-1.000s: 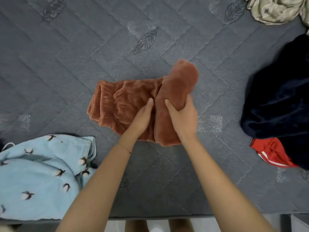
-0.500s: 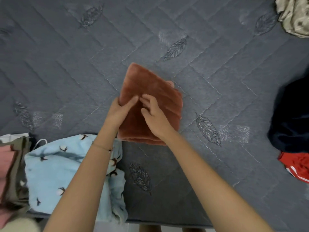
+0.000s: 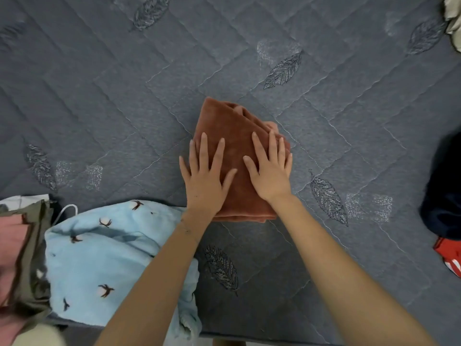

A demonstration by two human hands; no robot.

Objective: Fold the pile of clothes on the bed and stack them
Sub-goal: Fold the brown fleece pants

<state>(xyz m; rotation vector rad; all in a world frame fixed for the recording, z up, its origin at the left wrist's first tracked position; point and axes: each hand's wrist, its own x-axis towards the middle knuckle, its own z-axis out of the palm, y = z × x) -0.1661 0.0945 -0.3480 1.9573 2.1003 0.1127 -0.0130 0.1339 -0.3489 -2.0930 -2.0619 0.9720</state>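
Note:
A rust-brown fleece garment lies folded into a compact bundle in the middle of the grey quilted bed. My left hand lies flat on its left half, fingers spread and straight. My right hand presses flat on its right half, fingers straight. At the near left lies a folded light-blue fleece garment with small bird prints, under my left forearm. Further left sits a stack of pink and olive clothes.
A dark navy garment and a red one with white stripes lie at the right edge. A beige patterned cloth shows at the top right corner. The bed's near edge runs along the bottom of the view.
The brown garment's right part was folded over to the left into a compact bundle. Both hands went from gripping it to lying flat on top. The view shifted left.

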